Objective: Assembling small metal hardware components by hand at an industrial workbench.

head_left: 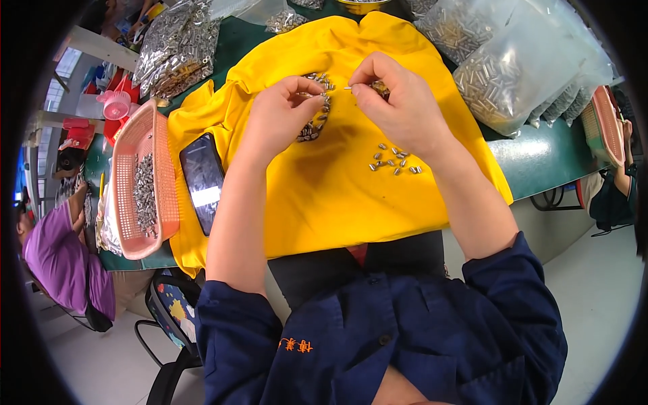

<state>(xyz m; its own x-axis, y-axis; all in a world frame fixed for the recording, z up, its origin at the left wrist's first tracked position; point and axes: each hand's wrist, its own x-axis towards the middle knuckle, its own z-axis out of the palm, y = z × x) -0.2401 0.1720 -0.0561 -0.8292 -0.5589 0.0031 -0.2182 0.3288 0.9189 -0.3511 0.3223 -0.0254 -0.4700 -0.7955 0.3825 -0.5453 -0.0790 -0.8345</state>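
Observation:
My left hand is pinched closed above a yellow cloth. What sits between its fingertips is too small to make out. Close beside and partly behind it lies a heap of small silvery metal cylinders. My right hand faces it a short way off, thumb and forefinger closed on a thin metal pin that points toward the left hand. Its curled fingers partly hide some dark metal pieces. Below the right hand, several loose metal cylinders are scattered on the cloth.
A phone lies left on the cloth, beside a pink basket of small metal parts. Bags of metal parts stand at back left and right on the green table. A person in purple sits at left.

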